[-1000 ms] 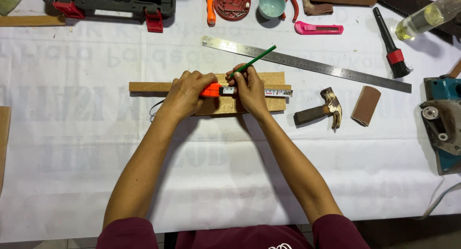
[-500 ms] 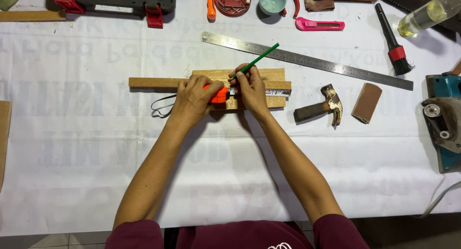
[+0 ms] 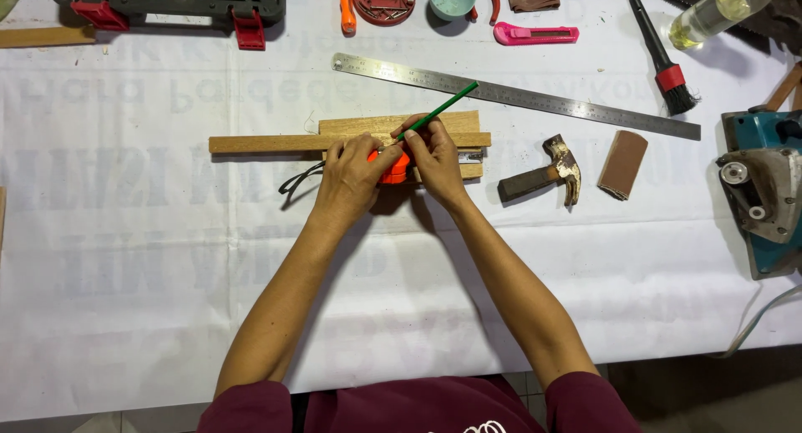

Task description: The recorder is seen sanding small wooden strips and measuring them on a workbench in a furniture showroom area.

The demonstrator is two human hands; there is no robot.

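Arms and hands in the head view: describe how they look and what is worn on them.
Both forearms are bare from the elbows down. Short maroon sleeves cover the upper arms, part of a maroon top with a small white mark at the chest. The left hand and right hand wear no gloves; no watch or ring shows.

Under your grip lie matt pale wooden strips [image 3: 267,143]; beyond them, a long brushed-steel ruler [image 3: 535,95] gleams smooth.

The orange tape measure [image 3: 391,167] is largely hidden by both hands; the toolbox [image 3: 167,0] is cropped at top.
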